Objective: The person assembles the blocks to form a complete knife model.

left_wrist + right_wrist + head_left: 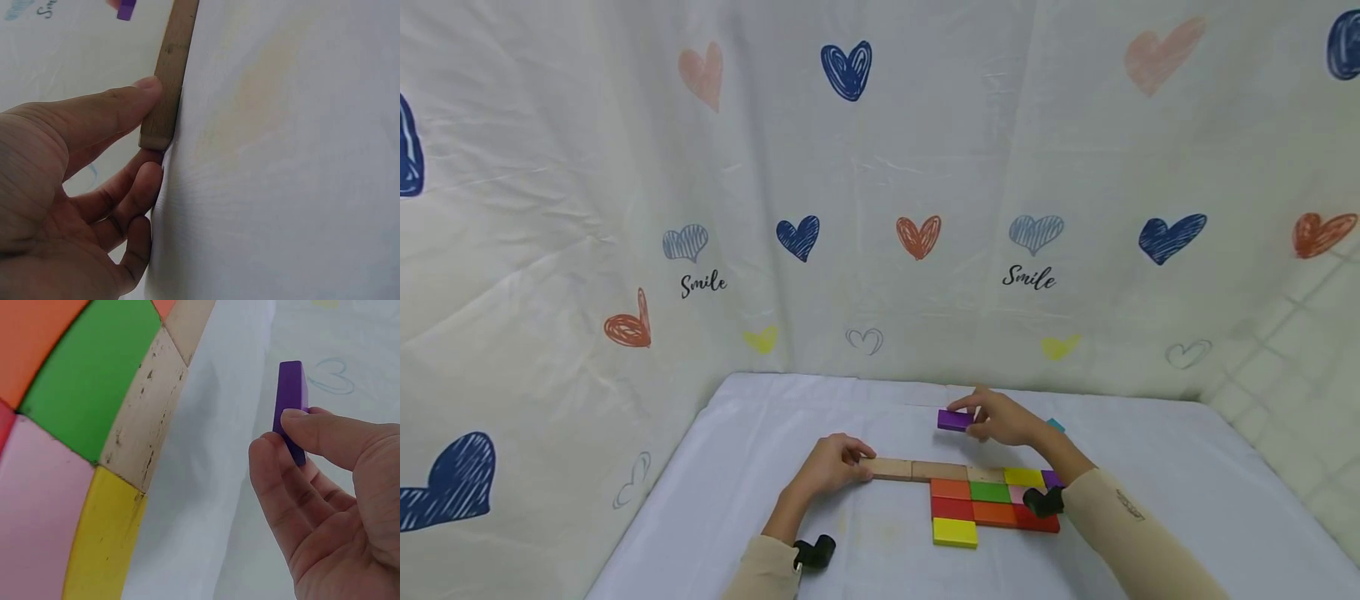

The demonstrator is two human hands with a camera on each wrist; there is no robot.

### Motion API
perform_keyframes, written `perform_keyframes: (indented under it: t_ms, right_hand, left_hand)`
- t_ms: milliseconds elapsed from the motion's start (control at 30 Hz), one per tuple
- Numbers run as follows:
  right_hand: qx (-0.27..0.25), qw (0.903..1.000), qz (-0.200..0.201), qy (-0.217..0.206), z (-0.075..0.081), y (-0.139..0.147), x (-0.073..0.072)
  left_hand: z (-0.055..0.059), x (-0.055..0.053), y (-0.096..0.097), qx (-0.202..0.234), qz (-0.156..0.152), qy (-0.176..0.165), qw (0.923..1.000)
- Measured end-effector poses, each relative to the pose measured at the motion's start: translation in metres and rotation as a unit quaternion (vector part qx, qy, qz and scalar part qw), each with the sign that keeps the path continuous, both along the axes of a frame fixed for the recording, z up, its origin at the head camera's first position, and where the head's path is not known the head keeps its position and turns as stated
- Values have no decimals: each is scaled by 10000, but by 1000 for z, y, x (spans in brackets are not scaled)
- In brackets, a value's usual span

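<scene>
My right hand [1006,419] pinches a purple block [290,406] between thumb and fingers, raised above the table behind the row of blocks. At the row's left end, my left hand [831,465] holds a plain wooden block [169,81], its thumb on one face and other fingers around the end. That block lies end to end with another wooden block [938,472]. The row continues right with a worn wooden block [150,403], a yellow block [1024,477] and a purple block [1051,479], partly hidden by the right wrist.
In front of the row, coloured blocks lie edge to edge: orange [950,490], green [990,492], pink [44,494] and red [951,509]. A single yellow block [955,532] juts out nearest me. A teal block [1056,425] shows behind the right forearm. A heart-printed curtain hangs behind the white-covered table [700,517].
</scene>
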State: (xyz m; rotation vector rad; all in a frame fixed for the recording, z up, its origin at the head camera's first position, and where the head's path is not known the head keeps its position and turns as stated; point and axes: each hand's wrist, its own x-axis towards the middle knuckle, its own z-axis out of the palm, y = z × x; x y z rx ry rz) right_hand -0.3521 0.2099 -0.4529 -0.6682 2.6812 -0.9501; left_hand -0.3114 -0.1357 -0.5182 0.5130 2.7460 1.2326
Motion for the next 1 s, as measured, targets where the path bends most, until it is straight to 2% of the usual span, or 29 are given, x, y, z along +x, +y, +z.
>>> perform_keyframes:
  t_ms: [267,500,800,1000]
  right_hand:
    - [-146,9998,148,-40,5,12,26]
    - [-76,10000,7,5,6,27,57]
    - [-219,9989,152,-393,0,44,95]
    - [-406,9978,351,-379,-8,52,114]
  left_hand:
    - [0,2,0,-36,-30,52,10000]
    - [2,3,1,-39,-19,60,10000]
    - [2,4,1,-24,-2,46,10000]
    - [1,5,2,-15,2,20,10000]
